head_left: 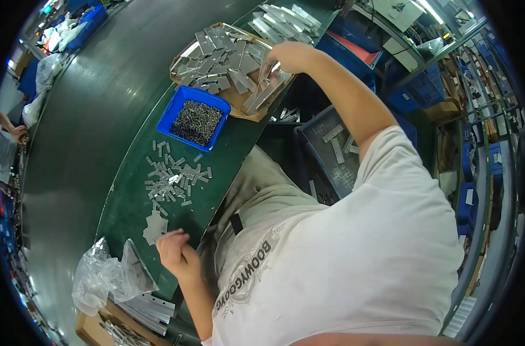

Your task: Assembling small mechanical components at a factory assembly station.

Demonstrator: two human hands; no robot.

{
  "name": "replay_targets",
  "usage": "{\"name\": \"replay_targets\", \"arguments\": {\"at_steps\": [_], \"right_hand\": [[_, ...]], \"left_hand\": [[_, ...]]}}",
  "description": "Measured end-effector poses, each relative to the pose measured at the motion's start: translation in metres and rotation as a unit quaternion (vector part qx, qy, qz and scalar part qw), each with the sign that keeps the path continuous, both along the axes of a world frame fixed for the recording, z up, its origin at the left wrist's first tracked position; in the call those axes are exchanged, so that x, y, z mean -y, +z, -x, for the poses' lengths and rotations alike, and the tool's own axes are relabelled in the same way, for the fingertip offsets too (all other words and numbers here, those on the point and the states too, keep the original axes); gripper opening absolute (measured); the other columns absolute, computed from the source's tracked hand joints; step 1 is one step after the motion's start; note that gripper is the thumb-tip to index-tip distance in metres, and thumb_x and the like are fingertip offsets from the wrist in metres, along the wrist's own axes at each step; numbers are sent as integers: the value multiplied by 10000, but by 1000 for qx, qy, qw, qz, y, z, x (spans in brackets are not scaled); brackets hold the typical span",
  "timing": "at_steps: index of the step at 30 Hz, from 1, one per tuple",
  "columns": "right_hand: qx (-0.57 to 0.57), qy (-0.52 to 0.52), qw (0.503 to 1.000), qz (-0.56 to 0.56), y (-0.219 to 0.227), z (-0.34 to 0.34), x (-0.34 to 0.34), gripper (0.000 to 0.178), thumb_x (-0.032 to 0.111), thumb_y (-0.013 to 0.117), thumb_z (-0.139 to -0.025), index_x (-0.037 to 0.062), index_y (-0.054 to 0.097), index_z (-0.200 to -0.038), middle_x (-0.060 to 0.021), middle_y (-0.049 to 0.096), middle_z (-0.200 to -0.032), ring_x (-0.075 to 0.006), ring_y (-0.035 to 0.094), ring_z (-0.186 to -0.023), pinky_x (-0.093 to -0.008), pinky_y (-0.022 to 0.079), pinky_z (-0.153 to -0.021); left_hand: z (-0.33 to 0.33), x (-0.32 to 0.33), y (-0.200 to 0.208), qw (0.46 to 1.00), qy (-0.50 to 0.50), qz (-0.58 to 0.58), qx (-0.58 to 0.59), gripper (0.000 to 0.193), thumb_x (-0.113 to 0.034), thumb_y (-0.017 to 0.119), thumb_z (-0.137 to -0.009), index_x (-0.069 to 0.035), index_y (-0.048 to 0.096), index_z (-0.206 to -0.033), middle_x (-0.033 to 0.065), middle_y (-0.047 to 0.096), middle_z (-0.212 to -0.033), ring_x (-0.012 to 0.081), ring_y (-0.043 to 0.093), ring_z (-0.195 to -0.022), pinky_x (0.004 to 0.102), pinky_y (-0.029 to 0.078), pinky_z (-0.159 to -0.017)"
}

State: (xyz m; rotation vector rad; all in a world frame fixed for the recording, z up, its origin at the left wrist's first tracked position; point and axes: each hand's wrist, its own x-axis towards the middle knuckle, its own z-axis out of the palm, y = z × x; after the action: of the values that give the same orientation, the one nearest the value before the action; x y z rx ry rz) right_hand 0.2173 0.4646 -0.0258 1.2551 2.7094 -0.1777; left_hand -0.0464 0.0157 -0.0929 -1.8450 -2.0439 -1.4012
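Note:
At the far end of the bench, my right hand reaches over the right side of a cardboard box of flat metal plates. Its fingers bend down and close on a plate there; the fingertips are partly hidden. My left hand hangs at the near edge of the bench, fingers loosely bent and apart, with nothing seen in them. Close by its fingertips lies a small pile of pale flat pieces. Beyond that, many small metal pieces are scattered on the green bench top.
A blue bin of small screw-like parts stands against the cardboard box. Metal strips lie behind it. A grey crate sits right of my legs. Plastic bags and another cardboard box lie near left. Another person's hand shows far left.

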Motion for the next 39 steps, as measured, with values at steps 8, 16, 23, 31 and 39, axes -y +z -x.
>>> {"name": "replay_targets", "arguments": {"at_steps": [8, 16, 23, 31, 39], "right_hand": [[-75, 136, 985, -72, 3, -15, -2, 182, 202, 644, -779, 44, 630, -868, -104, 632, -853, -310, 611, -868, -397, 488, -739], [-415, 179, 853, 261, 0, 74, 221, 123, 78, 708, -799, 26, 658, -898, -68, 658, -815, -149, 630, -727, -281, 501, -659], [-282, 293, 838, 364, 1, 123, 277, 156, 136, 687, -797, 23, 659, -901, -162, 646, -824, -264, 648, -734, -351, 502, -654], [-105, 196, 975, -12, -13, 158, 143, 216, 134, 577, -788, 0, 665, -933, -198, 661, -877, -374, 624, -888, -439, 495, -803], [-219, 198, 955, -42, -32, 153, 147, 161, 142, 607, -770, 40, 696, -857, -200, 664, -847, -365, 639, -829, -439, 504, -757]], "left_hand": [[-4, 4, -18, 983, 85, 17, 163, 187, 108, 496, -789, 26, 627, -895, 132, 663, -870, 241, 639, -830, 317, 488, -795], [-28, -10, 16, 950, -69, 26, 303, 340, -102, 588, -821, 17, 581, -1140, 164, 625, -1130, 272, 601, -1023, 350, 454, -891], [-38, 0, 15, 861, -56, 69, 501, 324, -188, 398, -1018, 13, 444, -1267, 161, 621, -1150, 210, 634, -934, 282, 498, -796], [-14, -15, 8, 835, 1, 189, 516, 332, -210, 372, -1016, -6, 422, -1273, 113, 625, -881, 161, 613, -594, 281, 523, -541], [1, -1, 4, 678, -60, 74, 729, 399, -102, 387, -796, -4, 444, -1178, 158, 563, -689, 238, 525, -468, 331, 448, -417]]}}
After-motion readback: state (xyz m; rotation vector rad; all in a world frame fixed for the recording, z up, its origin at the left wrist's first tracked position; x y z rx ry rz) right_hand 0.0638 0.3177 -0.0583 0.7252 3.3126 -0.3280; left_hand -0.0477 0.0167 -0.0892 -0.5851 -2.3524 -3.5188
